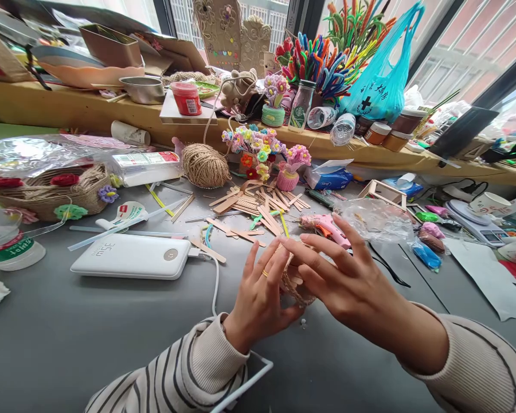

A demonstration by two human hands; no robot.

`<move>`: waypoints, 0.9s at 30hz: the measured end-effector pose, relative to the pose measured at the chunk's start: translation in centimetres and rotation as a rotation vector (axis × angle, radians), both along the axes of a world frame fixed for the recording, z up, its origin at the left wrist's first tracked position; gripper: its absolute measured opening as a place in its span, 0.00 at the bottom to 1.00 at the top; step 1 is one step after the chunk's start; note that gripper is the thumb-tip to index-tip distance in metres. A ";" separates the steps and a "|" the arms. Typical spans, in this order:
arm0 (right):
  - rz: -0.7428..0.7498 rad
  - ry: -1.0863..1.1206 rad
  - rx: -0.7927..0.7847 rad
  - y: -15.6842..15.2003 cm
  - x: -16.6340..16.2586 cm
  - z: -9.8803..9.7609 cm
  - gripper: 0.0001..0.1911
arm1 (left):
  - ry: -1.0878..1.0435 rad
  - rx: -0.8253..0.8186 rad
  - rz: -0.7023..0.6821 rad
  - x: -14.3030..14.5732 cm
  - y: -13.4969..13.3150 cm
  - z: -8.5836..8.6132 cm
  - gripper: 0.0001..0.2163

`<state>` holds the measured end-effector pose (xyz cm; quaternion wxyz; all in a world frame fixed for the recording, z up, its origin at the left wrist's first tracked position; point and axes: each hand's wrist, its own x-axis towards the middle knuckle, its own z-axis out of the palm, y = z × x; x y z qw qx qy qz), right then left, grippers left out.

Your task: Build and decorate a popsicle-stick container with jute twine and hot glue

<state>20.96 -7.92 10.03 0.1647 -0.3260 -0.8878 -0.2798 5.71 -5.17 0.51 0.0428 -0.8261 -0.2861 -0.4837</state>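
My left hand, with a ring on one finger, is closed around a small craft piece edged with brown twine. From the other side, my right hand curves over the same piece, its fingertips meeting those of the left on top. Fingers hide most of the piece, so its full shape does not show. Just beyond the hands lie scattered wooden craft sticks and a pink glue gun. A ball of jute twine stands farther back.
A white power bank with a cable sits at left. Behind it is a twine basket with crocheted flowers. Crumpled clear plastic and a kitchen scale are at right. Pipe cleaners crowd the ledge.
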 end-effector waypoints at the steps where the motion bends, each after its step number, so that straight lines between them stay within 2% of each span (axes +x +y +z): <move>1: 0.002 -0.003 -0.006 0.1 0.0 0.0 0.09 | -0.003 0.000 0.000 0.0 0.0 0.0 0.40; 11: 0.138 -0.013 -0.019 0.9 0.5 0.1 0.13 | -0.031 -0.029 -0.010 0.0 0.1 0.1 0.38; 21: 0.185 -0.016 -0.073 1.2 0.9 0.9 0.14 | -0.033 -0.031 -0.008 -0.2 0.1 0.0 0.36; 27: 0.176 0.004 -0.147 0.8 1.0 1.9 0.16 | -0.046 -0.042 -0.023 -0.2 0.2 0.0 0.39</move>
